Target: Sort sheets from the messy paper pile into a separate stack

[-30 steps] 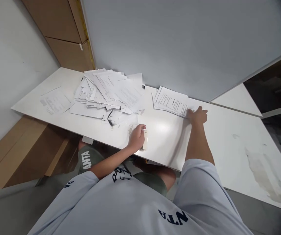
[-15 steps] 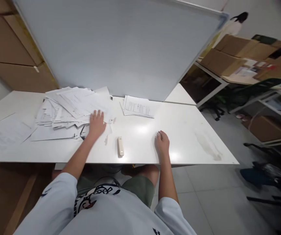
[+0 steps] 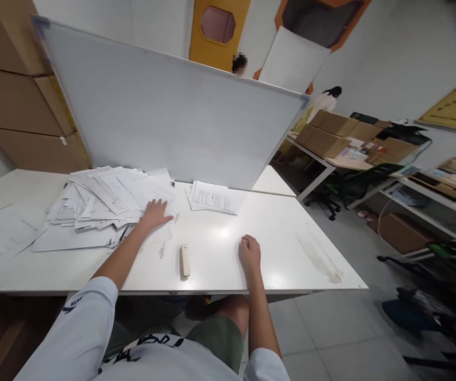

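White surface [image 3: 291, 264] fills the lower middle of the view, and both of the person's hands rest on it. The left hand [image 3: 156, 214] lies palm down with its grip open and flat, fingers spread, holding nothing, and its fingertips lie over the front right edge of a loose pile of printed papers [image 3: 101, 203]. The right hand [image 3: 249, 254] sits on the bare surface with its grip loosely curled and empty, well apart from the papers. Between the two hands, close to the front edge, lies a cream stapler [image 3: 184, 261], touching neither. Just beyond the left hand, a neater stack of printed sheets [image 3: 211, 197] lies beside the pile, up against the foot of a whiteboard [image 3: 164, 106]. A single loose sheet [image 3: 1, 235] lies left of the pile. A pale stain [image 3: 319, 259] marks the surface to the right of the right hand. Farther off, past the whiteboard, cardboard boxes [image 3: 323, 135] sit on a white-framed table [image 3: 311, 151], and office chairs [image 3: 323, 198] stand on the tiled floor [image 3: 331, 328].
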`<state>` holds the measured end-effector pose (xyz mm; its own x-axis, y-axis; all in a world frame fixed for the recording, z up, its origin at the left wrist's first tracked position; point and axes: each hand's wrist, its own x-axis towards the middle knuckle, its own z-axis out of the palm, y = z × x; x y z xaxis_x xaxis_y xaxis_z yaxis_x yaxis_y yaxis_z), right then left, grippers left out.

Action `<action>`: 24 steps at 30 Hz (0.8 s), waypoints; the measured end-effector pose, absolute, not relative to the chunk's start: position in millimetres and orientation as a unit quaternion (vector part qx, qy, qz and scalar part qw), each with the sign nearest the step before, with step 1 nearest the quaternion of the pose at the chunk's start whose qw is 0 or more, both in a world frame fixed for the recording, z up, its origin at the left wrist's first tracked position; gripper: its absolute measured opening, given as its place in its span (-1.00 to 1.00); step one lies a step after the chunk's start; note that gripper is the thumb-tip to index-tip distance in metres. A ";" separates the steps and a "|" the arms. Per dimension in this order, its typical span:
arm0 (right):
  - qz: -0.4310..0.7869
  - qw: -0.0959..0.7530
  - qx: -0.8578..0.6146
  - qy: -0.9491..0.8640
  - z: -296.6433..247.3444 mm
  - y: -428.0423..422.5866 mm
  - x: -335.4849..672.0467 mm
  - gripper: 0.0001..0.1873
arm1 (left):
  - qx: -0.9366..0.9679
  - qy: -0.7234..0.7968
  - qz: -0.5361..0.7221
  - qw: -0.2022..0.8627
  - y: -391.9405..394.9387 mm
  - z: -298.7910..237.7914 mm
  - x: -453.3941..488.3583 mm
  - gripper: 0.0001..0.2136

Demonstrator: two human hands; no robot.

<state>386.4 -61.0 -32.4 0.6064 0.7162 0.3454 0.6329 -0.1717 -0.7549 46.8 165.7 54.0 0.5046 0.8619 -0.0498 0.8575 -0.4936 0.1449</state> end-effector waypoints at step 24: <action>0.046 0.476 -0.764 -0.432 -42.9 -72.1 393.4 -0.66 | 0.832 0.551 0.057 -0.018 111.1 30.2 41.9 -0.34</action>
